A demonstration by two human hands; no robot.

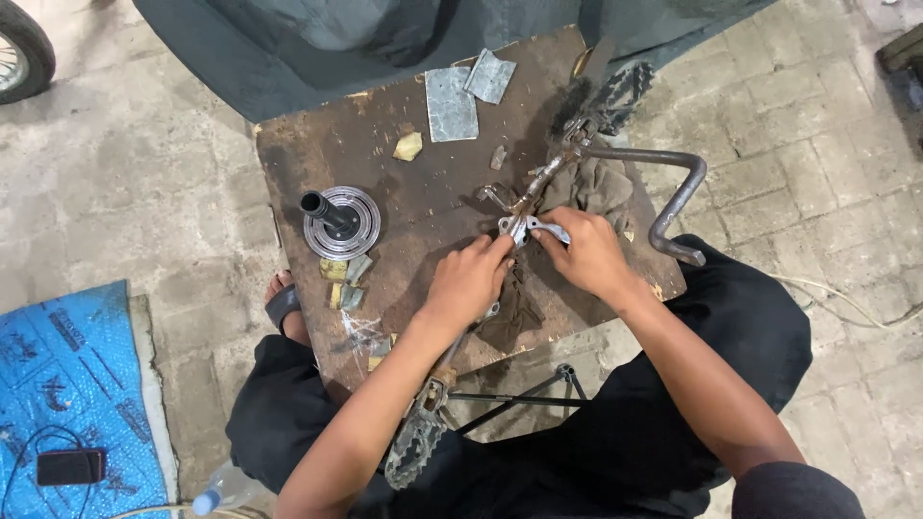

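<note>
1. hands meet at the middle of a worn wooden board (pixel 404 192), which rests in front of the seated person.
2. left hand (pixel 468 282) has its fingers bent narrow, and the fingertips pinch a small silver bracket (pixel 527 228).
3. right hand (pixel 588 252) grips the same bracket from the other side, thumb and fingers closed on it.
4. bracket sits on a long metal bar (pixel 548 173) that lies slanted across the board, just beside the fingertips of both hands.
5. far end of the bar carries a toothed footpeg (pixel 620 91) near the top edge of the board; a second footpeg (pixel 415 447) hangs at the near end, below the left forearm.
6. bent steel rod (pixel 678 197) curves out from the bar over the right edge of the board.
7. brown rag (pixel 596 187) lies under the bar, touching the right hand.
8. round metal disc (pixel 342 223) with a black tube standing in its centre rests on the left part of the board, well apart from the hands.
9. two grey sheets (pixel 450 103) lie near the far edge of the board.
10. blue sheet (pixel 67 394) lies on the paved floor at the left, with a dark phone (pixel 69 467) on it.
</note>
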